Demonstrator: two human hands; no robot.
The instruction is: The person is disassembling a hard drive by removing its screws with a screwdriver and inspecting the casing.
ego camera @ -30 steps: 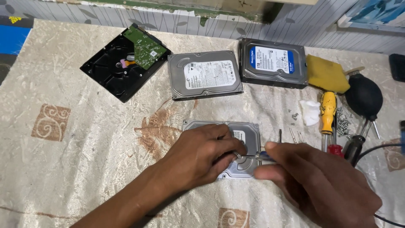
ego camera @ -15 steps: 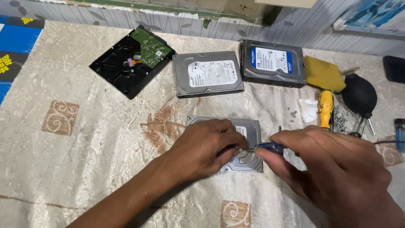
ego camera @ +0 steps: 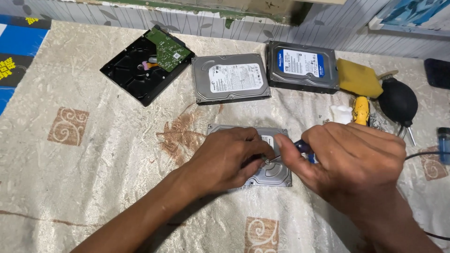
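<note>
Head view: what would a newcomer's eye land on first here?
Front and centre, the left hand presses on a silver hard drive while the right hand works a small screwdriver into it. Behind them, a row of three more drives lies along the cloth: an opened black drive with a green circuit board, a grey drive, and a blue-labelled drive.

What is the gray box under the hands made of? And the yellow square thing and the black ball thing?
The hard drive under the left hand looks like dull silver metal: it has a cast, matte sheen. The yellow pad seems to be soft sponge or foam, with rounded, slightly saggy edges. The black bulb blower looks like matte rubber, smooth and round. The right hand holds a screwdriver.
</note>
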